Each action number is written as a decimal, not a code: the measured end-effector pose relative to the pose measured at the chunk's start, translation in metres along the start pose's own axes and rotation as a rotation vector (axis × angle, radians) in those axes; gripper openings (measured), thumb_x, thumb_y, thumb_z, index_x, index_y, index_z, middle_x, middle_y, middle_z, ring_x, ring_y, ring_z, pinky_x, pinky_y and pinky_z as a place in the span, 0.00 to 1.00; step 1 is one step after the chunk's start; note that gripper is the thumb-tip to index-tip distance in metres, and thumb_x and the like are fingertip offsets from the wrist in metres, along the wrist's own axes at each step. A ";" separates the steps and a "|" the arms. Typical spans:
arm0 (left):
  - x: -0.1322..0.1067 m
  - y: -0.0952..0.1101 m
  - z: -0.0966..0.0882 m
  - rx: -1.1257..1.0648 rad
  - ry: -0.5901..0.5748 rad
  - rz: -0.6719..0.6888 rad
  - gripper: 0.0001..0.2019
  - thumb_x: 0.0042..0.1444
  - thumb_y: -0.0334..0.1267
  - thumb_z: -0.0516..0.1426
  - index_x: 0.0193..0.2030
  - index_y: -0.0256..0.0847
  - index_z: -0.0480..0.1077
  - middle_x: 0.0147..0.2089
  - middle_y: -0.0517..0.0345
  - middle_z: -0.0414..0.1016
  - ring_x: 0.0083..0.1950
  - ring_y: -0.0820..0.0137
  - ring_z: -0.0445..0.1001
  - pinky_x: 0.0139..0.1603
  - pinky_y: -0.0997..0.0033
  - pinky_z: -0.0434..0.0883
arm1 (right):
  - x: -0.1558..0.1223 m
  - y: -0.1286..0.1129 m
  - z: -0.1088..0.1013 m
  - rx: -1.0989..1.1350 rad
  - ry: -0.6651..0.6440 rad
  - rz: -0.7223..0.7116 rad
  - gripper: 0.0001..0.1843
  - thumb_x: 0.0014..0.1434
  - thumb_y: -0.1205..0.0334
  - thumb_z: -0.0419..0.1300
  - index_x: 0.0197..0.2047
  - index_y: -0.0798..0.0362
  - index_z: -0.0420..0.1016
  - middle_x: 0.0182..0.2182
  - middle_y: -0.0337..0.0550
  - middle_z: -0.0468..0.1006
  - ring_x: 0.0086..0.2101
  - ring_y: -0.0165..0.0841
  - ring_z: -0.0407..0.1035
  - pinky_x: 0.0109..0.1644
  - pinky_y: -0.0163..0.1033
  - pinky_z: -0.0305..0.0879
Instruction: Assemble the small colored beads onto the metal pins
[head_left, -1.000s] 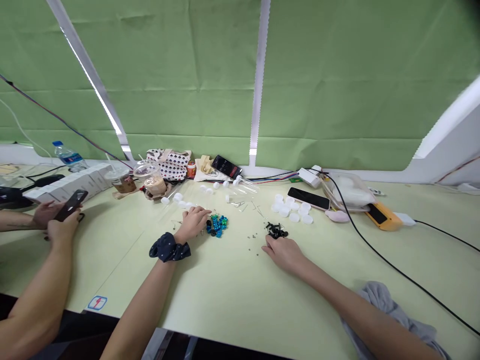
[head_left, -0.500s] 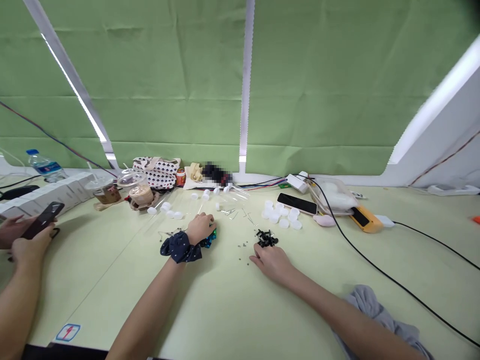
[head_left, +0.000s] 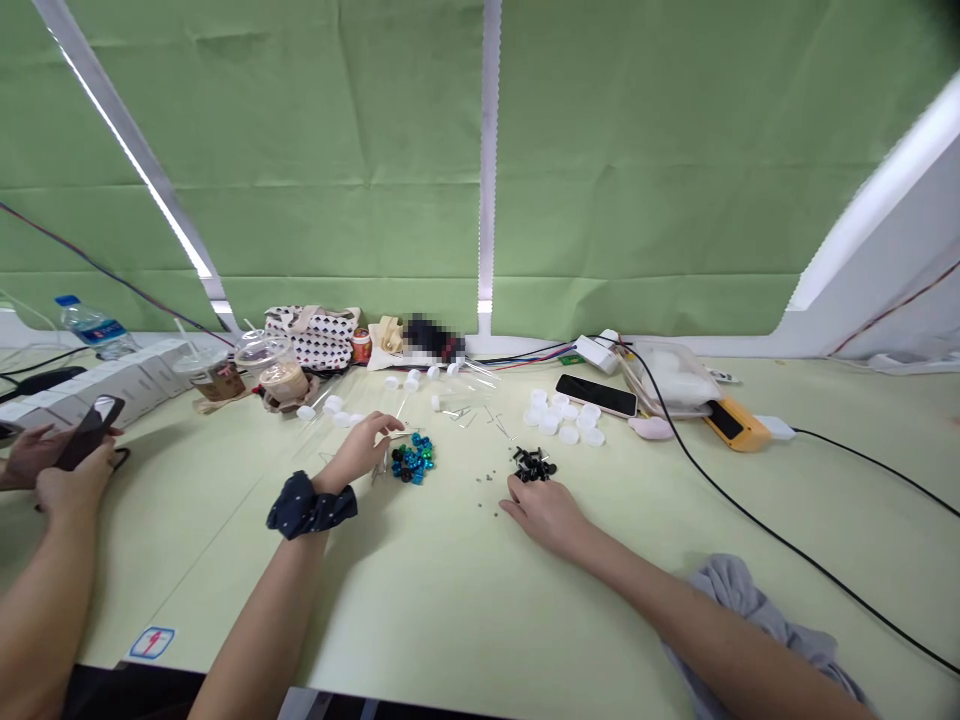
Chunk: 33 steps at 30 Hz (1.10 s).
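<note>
My left hand (head_left: 358, 452) hovers low over the table, fingers stretched out and apart, with nothing visible in it. Beneath its fingers lie thin metal pins (head_left: 381, 468). Just right of them is a small heap of shiny blue and green pieces (head_left: 414, 460), a few dark ones among them. My right hand (head_left: 551, 512) rests palm down against a heap of small black pieces (head_left: 534, 463). Its thumb is apart from the index finger, and the other fingertips are partly hidden. Tiny metal bits (head_left: 489, 478) are scattered left of that hand.
Several white caps (head_left: 568, 435) and a phone (head_left: 596, 395) lie beyond my right hand. Clear tubes (head_left: 480, 375) and loose pins (head_left: 457, 412) are farther back. A black cable (head_left: 720, 500) crosses the right side. At left, another person's hands (head_left: 71, 480) hold a phone (head_left: 90, 432).
My left hand has moved left off the blue and green heap, uncovering it, and its fingers have spread. My right hand has stayed by the black pieces. The view has shifted slightly.
</note>
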<state>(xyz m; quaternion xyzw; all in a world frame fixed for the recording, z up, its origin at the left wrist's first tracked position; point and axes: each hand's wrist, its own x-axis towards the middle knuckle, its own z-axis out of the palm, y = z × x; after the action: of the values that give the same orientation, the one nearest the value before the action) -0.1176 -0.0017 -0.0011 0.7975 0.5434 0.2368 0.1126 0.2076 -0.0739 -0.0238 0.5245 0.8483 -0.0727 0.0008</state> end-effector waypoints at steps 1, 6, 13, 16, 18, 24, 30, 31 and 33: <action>-0.005 -0.006 -0.005 0.001 -0.033 -0.026 0.12 0.51 0.35 0.49 0.40 0.42 0.70 0.40 0.54 0.71 0.41 0.66 0.71 0.42 0.67 0.69 | 0.000 0.000 0.001 0.002 0.004 -0.003 0.14 0.64 0.53 0.43 0.41 0.52 0.63 0.30 0.44 0.76 0.30 0.36 0.70 0.30 0.35 0.52; -0.025 -0.017 -0.019 -0.076 -0.241 -0.077 0.11 0.46 0.39 0.55 0.38 0.43 0.71 0.36 0.58 0.73 0.39 0.66 0.71 0.40 0.70 0.68 | 0.001 0.001 0.004 0.002 0.032 -0.004 0.14 0.64 0.53 0.43 0.38 0.52 0.64 0.28 0.43 0.75 0.29 0.35 0.70 0.28 0.35 0.50; -0.020 -0.016 -0.001 -0.034 -0.256 -0.076 0.09 0.44 0.42 0.57 0.31 0.42 0.72 0.30 0.58 0.74 0.32 0.67 0.72 0.34 0.71 0.67 | 0.002 0.002 0.007 0.015 0.042 -0.013 0.14 0.64 0.54 0.43 0.37 0.53 0.63 0.28 0.44 0.76 0.30 0.34 0.71 0.29 0.34 0.51; -0.020 -0.019 0.001 -0.003 -0.230 -0.089 0.07 0.48 0.40 0.54 0.29 0.42 0.72 0.28 0.58 0.74 0.31 0.67 0.72 0.33 0.71 0.67 | 0.001 0.002 0.008 0.004 0.046 -0.008 0.14 0.64 0.54 0.43 0.37 0.53 0.63 0.28 0.43 0.76 0.29 0.34 0.70 0.28 0.34 0.51; -0.021 -0.020 0.000 0.022 -0.211 -0.097 0.08 0.49 0.40 0.53 0.29 0.41 0.71 0.28 0.57 0.75 0.31 0.66 0.72 0.33 0.70 0.67 | 0.001 0.002 0.010 -0.005 0.060 -0.009 0.14 0.64 0.54 0.43 0.36 0.52 0.63 0.27 0.42 0.75 0.28 0.34 0.70 0.27 0.34 0.51; -0.025 -0.014 -0.016 -0.059 -0.128 -0.083 0.14 0.56 0.44 0.48 0.36 0.40 0.71 0.37 0.54 0.74 0.38 0.65 0.71 0.39 0.69 0.67 | 0.003 0.003 0.012 0.005 0.087 -0.003 0.13 0.63 0.54 0.45 0.35 0.52 0.63 0.26 0.41 0.75 0.27 0.33 0.70 0.27 0.34 0.50; -0.026 0.007 -0.030 -0.267 -0.138 0.000 0.17 0.59 0.48 0.46 0.38 0.40 0.68 0.41 0.53 0.72 0.42 0.66 0.69 0.43 0.68 0.66 | 0.004 0.003 0.013 0.014 0.091 -0.005 0.12 0.63 0.54 0.46 0.35 0.52 0.63 0.26 0.42 0.75 0.28 0.34 0.70 0.27 0.34 0.50; -0.026 0.012 -0.029 -0.323 -0.165 0.040 0.16 0.59 0.48 0.46 0.38 0.39 0.68 0.42 0.53 0.71 0.44 0.66 0.69 0.45 0.68 0.66 | 0.004 0.003 0.014 0.014 0.097 -0.007 0.12 0.63 0.54 0.45 0.35 0.52 0.63 0.26 0.42 0.75 0.28 0.34 0.70 0.27 0.34 0.50; -0.024 0.022 -0.027 -0.421 -0.228 0.113 0.16 0.59 0.48 0.46 0.38 0.39 0.68 0.47 0.50 0.69 0.46 0.66 0.68 0.47 0.68 0.65 | 0.004 0.004 0.015 0.013 0.107 -0.004 0.13 0.63 0.54 0.45 0.35 0.52 0.63 0.26 0.42 0.75 0.27 0.34 0.70 0.27 0.34 0.50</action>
<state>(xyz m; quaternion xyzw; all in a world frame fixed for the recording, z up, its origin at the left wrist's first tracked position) -0.1200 -0.0345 0.0252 0.8072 0.4204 0.2590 0.3233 0.2083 -0.0707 -0.0391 0.5260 0.8477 -0.0503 -0.0480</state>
